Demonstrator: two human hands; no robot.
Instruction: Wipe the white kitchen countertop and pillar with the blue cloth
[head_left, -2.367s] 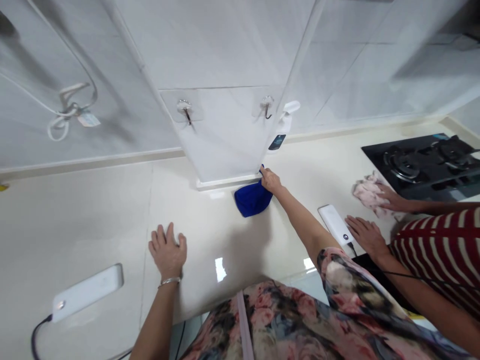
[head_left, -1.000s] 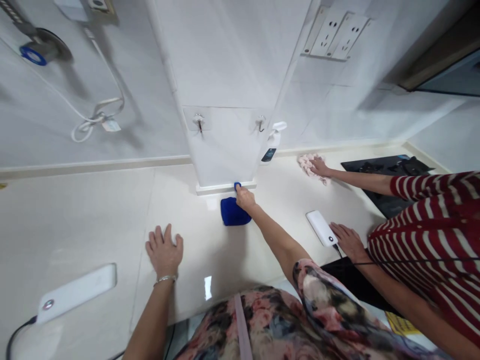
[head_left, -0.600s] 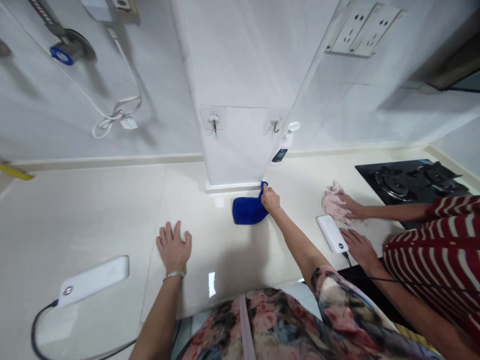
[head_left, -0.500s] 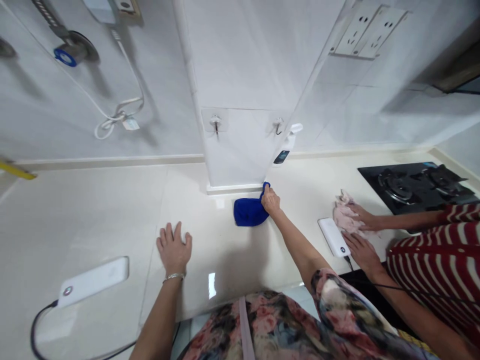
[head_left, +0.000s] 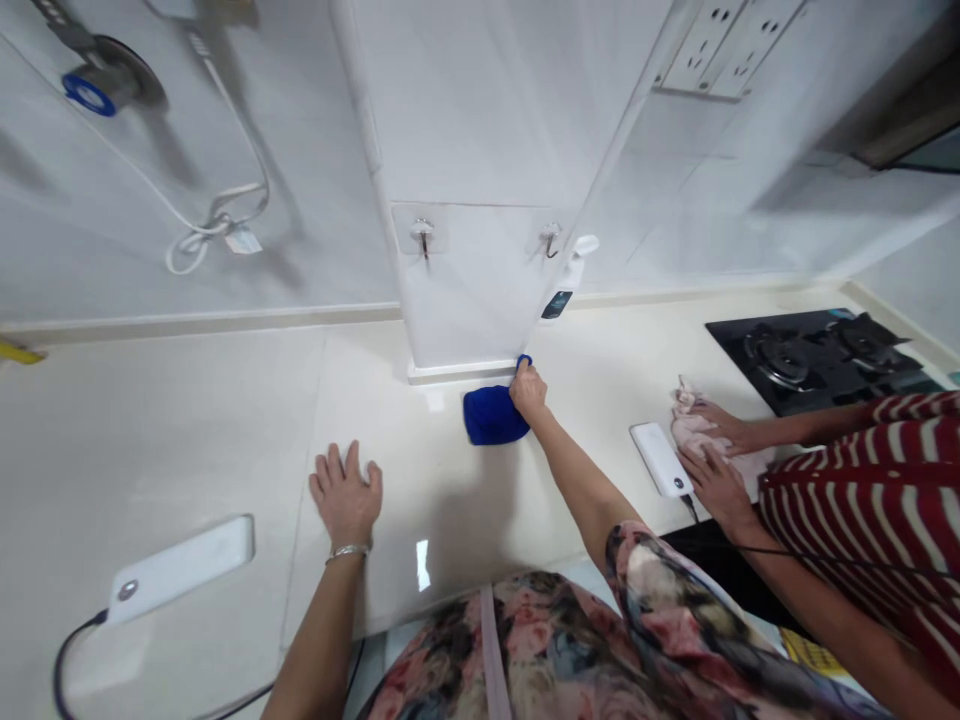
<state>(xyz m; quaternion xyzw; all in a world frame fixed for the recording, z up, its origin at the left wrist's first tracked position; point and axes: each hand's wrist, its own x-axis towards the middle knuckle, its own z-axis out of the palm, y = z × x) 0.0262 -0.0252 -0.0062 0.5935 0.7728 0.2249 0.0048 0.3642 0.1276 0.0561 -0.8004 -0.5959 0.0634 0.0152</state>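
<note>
Here, blue cloth [head_left: 491, 415], corner in right hand [head_left: 528, 390]

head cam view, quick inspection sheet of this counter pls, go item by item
surface: glossy cream countertop, seams visible, no spills seen
job's things: blue cloth bunched at the pillar's base trim
clutter: white power bank near the left edge, second white power bank by the co-worker's hand
grippers: left hand flat on the counter, holding nothing; right hand gripping the blue cloth
cables: black cable at the second bank, another black cable at the first
surroundings: black gas hob, white spray bottle, wall hook, wall sockets, pink cloth
</note>
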